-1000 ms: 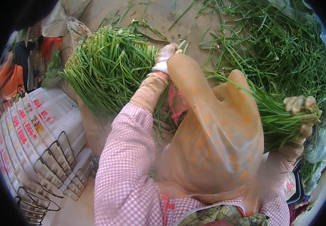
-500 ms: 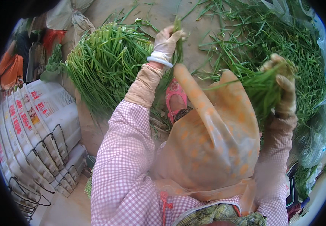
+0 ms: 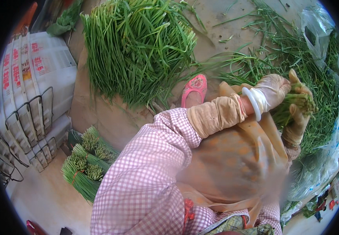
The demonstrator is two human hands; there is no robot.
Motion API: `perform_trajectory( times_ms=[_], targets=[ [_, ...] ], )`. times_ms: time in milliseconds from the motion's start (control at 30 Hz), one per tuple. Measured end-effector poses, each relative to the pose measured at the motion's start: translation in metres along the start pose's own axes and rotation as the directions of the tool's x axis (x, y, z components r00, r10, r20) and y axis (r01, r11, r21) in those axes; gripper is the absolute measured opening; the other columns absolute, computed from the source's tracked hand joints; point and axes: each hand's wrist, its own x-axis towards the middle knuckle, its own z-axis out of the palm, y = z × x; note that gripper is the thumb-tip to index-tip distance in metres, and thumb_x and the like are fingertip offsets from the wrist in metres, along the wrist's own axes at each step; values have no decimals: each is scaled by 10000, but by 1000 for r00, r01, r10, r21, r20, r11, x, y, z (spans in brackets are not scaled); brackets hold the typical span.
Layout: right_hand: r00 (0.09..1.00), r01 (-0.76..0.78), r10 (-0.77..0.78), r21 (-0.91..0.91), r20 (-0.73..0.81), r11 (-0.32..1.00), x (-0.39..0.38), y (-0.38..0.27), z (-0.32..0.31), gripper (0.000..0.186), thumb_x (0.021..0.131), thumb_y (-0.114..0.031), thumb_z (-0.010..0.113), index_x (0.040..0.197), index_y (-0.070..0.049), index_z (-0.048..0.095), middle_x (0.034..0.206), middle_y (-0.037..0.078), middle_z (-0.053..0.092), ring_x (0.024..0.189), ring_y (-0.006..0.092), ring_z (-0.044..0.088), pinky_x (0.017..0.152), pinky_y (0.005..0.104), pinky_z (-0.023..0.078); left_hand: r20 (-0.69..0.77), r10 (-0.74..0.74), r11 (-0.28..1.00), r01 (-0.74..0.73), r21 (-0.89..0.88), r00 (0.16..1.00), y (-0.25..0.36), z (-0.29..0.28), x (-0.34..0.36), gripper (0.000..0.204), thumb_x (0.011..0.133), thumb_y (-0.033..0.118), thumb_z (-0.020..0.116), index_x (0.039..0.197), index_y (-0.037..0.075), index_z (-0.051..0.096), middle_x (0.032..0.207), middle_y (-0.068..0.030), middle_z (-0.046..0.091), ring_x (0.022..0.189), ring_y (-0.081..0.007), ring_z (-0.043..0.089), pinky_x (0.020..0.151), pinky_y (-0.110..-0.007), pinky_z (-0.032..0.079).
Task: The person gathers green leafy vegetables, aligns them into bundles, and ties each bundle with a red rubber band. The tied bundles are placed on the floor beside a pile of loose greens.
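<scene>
My gloved left hand (image 3: 273,89), a pale ring around its wrist, reaches across to my right side with curled fingers at a bunch of green leafy stalks (image 3: 304,102); what they grip is hidden. My gloved right hand (image 3: 297,121) grasps that bunch by its cut ends. Both are above a translucent orange-spotted apron (image 3: 228,156) over my lap. A large heap of long green stalks (image 3: 138,51) lies ahead on the left; loose stalks (image 3: 322,109) cover the right. A pink shoe (image 3: 194,88) shows between them.
At the left, stacked white foam boxes (image 3: 36,78) sit in black wire carriers. Below them lie tied green bundles (image 3: 87,172). Clear plastic sheeting (image 3: 322,168) runs along the right edge. Green leaves (image 3: 62,23) lie at the upper left on the dirty floor (image 3: 40,196).
My left hand has moved from the upper middle down and right to join my right hand. The view has shifted, revealing more tied bundles at lower left.
</scene>
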Motion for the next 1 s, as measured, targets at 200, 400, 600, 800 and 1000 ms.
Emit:
perform_trajectory(
  times_ms=[200, 400, 600, 800, 1000],
  targets=[
    [997, -76, 74, 152, 17, 985, -27, -9, -19, 601, 700, -195, 774, 1205, -33, 491, 1123, 136, 579, 1115, 297, 545, 1065, 472, 366, 322, -104, 715, 296, -634, 941, -20, -25, -20, 380, 894, 194, 687, 1202, -18, 618, 1089, -83, 675, 1017, -144, 610, 932, -304, 475],
    [997, -14, 37, 306, -69, 952, -67, -59, -56, 475, 646, -194, 791, 992, -125, 472, 934, 42, 562, 931, 210, 544, 950, 374, 389, -302, 82, 803, 116, 584, 950, -115, -102, 17, 243, 829, 263, 726, 1015, 107, 723, 993, -132, 688, 917, -304, 644, 843, -406, 505],
    [975, -172, 185, 113, -120, 979, -71, -43, -72, 1035, 670, -155, 796, 1503, 14, 205, 1007, 111, 600, 943, 217, 569, 919, 375, 462, -16, -65, 260, 32, 965, 998, -159, -88, 38, 165, 770, 279, 721, 895, 172, 726, 918, -97, 647, 910, -305, 642, 793, -457, 511],
    [981, -161, 178, 179, -81, 971, -22, -16, -48, 544, 711, -201, 783, 1152, 23, 557, 1043, 124, 601, 1002, 248, 587, 923, 378, 482, -380, -150, 976, 199, 91, 913, -90, -71, 27, 132, 812, 132, 743, 914, 49, 727, 871, -77, 706, 802, -121, 636, 758, -278, 509],
    [990, -113, 116, 50, -74, 992, 1, -43, -19, 568, 766, -183, 685, 1263, 42, 529, 1181, 145, 624, 1051, 245, 617, 993, 364, 471, -90, 100, 993, -105, -54, 991, -7, 15, 14, 220, 817, 196, 660, 933, 20, 723, 891, -150, 709, 861, -231, 671, 805, -335, 516]
  ],
)
